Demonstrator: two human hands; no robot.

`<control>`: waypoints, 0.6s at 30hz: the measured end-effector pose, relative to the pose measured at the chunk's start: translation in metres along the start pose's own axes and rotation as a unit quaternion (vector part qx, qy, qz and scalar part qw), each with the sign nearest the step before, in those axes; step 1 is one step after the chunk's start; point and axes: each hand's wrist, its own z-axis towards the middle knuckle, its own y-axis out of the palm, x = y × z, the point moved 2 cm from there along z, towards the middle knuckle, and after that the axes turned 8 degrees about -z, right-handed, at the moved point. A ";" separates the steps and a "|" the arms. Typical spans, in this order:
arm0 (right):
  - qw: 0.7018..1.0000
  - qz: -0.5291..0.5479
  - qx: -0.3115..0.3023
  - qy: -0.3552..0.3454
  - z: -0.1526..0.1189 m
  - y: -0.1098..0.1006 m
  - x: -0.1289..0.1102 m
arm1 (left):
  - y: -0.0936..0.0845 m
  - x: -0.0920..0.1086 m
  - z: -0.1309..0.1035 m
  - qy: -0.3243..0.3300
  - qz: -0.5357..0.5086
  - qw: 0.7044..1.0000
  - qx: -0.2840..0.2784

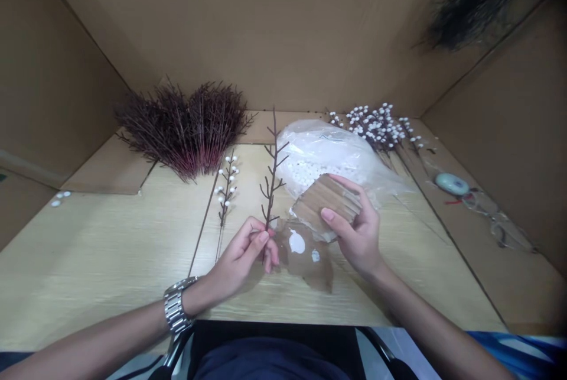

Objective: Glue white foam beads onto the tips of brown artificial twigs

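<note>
My left hand point(252, 250) pinches the lower end of a bare brown twig point(271, 176), which stands upright with short side branches. In my right hand point(358, 226) is a piece of corrugated cardboard point(328, 205), thumb on its face. Below it on the table lies a brown sheet point(316, 270) bearing white patches point(296, 242) that look like glue. A twig with white berries point(227, 185) lies left of the bare one. Behind the cardboard rests a clear plastic bag point(328, 143) of small white beads.
Bundles of bare dark twigs point(190, 126) lie at the back left, white-berried twigs point(376, 123) at the back right. Glasses point(500, 223) and a pale green oval object point(452, 184) are at the right. Cardboard walls point(266, 31) surround the table point(133, 250). Dark strands point(482, 2) hang upper right.
</note>
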 end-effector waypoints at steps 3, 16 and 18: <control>1.000 0.011 -0.010 0.007 0.000 0.002 0.000 | 0.000 0.000 0.001 -0.003 0.002 1.000 0.001; 1.000 -0.013 0.022 0.007 -0.001 0.001 0.000 | -0.009 -0.004 0.003 -0.027 0.007 0.997 0.073; 0.999 -0.021 0.026 0.006 -0.001 0.000 0.000 | -0.012 -0.006 0.004 -0.025 0.011 0.996 0.086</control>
